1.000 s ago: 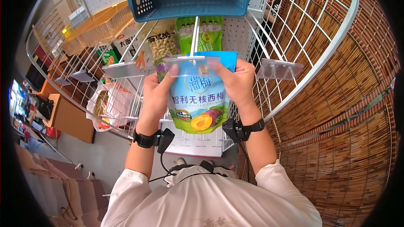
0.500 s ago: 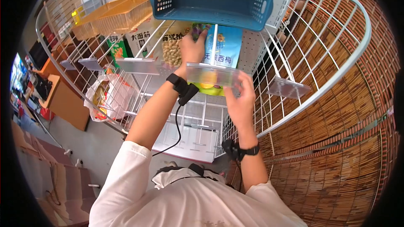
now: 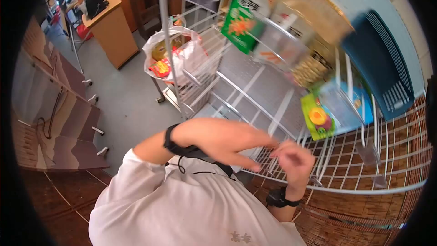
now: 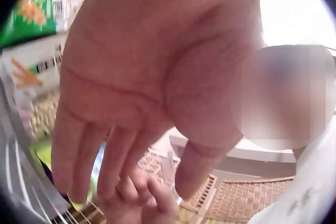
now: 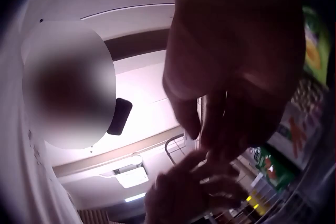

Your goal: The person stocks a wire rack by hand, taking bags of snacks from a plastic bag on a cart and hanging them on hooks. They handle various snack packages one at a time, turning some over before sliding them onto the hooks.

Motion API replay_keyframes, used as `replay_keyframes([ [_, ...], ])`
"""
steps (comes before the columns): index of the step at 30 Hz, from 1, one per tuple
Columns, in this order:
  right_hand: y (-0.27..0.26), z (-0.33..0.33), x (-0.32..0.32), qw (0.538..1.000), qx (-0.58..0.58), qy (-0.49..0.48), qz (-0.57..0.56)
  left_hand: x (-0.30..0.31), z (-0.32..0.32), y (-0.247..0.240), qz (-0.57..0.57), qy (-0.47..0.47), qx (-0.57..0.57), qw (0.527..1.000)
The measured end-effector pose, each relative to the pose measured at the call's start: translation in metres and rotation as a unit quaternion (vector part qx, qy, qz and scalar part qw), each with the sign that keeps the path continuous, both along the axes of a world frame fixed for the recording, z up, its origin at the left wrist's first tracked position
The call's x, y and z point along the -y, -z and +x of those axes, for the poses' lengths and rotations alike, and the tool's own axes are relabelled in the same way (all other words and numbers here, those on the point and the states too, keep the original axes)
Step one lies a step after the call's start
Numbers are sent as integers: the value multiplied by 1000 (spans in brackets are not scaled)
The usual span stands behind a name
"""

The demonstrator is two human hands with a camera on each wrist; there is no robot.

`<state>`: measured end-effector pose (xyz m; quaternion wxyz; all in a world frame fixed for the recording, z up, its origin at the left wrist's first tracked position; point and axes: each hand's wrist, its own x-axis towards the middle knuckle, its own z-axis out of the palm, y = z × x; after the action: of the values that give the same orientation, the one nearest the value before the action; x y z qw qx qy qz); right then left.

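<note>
My left hand (image 3: pixel 223 139) reaches across in front of the body with its fingers extended, holding nothing. Its fingertips come right up to my right hand (image 3: pixel 296 161), whose fingers are loosely bent and hold nothing. In the left wrist view the left palm (image 4: pixel 126 61) fills the middle, with the right hand (image 4: pixel 142 198) just below its fingers. A blue and green bag of prunes (image 3: pixel 318 116) hangs on the wire rack beyond the hands. Beside it hangs a bag of nuts (image 3: pixel 312 68).
A blue plastic basket (image 3: pixel 380 64) is on the rack at the right. A green snack bag (image 3: pixel 241 25) hangs farther left, near a clear label holder (image 3: pixel 282 41). A white plastic bag (image 3: pixel 182 59) with goods stands past the rack's side. A wooden cabinet (image 3: pixel 114 32) stands behind.
The prune bag went from both hands onto the rack, and the hands have let go and drawn back together near the body. The head view has swung left.
</note>
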<state>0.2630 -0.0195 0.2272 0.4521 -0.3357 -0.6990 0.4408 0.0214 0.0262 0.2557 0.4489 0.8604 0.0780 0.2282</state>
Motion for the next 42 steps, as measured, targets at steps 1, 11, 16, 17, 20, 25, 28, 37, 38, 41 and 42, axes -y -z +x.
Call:
replay_keyframes([
  [1, -1, -19, -5, 995, 14, -93, -12, -1, -37, 6, -27, 15, -52, 998],
  [11, 65, -258, -86, 901, 250, -289, -206, -162, -326, 262, -344, -496, -3, 797],
  [16, 85, -327, -107, 887, 298, -291, -198, -243, -280, 350, -313, -509, -33, 801],
  [17, 87, -336, -111, 886, 290, -278, -231, -254, -264, 352, -293, -542, 34, 787],
  [20, 89, -350, -120, 876, 303, -242, -288, -275, -234, 323, -265, -491, 32, 829],
  [25, 86, -359, -134, 868, 310, -184, -341, -267, -211, 296, -142, -320, -120, 929],
  [28, 89, -365, -140, 881, 313, -160, -315, -281, -232, 307, -78, -315, -60, 944],
  [37, 86, -371, -148, 877, 278, -108, -377, -443, -318, 399, -116, -584, -86, 799],
  [38, 85, -372, -147, 874, 278, -102, -386, -454, -317, 404, -101, -553, -100, 821],
  [41, 82, -371, -143, 870, 265, -49, -414, -487, -309, 471, -95, -528, -195, 821],
  [42, 81, -370, -141, 857, 275, -37, -435, -494, -311, 472, -125, -501, -202, 832],
])
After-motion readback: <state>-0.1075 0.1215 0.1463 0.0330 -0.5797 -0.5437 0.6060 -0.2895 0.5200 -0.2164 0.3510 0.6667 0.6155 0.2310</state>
